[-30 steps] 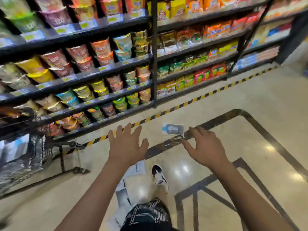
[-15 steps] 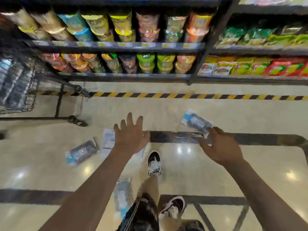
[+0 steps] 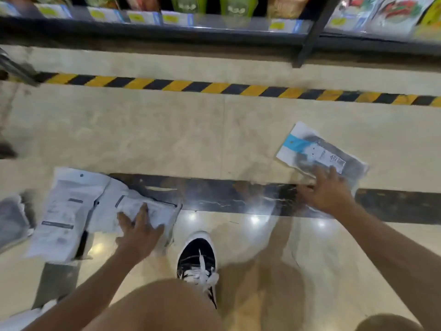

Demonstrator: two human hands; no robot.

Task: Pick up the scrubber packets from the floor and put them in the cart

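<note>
left hand (image 3: pixel 137 231): fingers spread flat on white scrubber packet (image 3: pixel 148 211) | right hand (image 3: pixel 327 191): fingers spread on blue-banded scrubber packet (image 3: pixel 310 149) | both on floor (image 3: pixel 167 139)

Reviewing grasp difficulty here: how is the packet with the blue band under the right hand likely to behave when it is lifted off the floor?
The blue-band packet lies flat and thin, so it is probably light and will likely flex. Its glossy wrap on the polished floor may let it slide under the right hand before the fingers get under an edge. Nothing suggests rolling or breakage.
</note>
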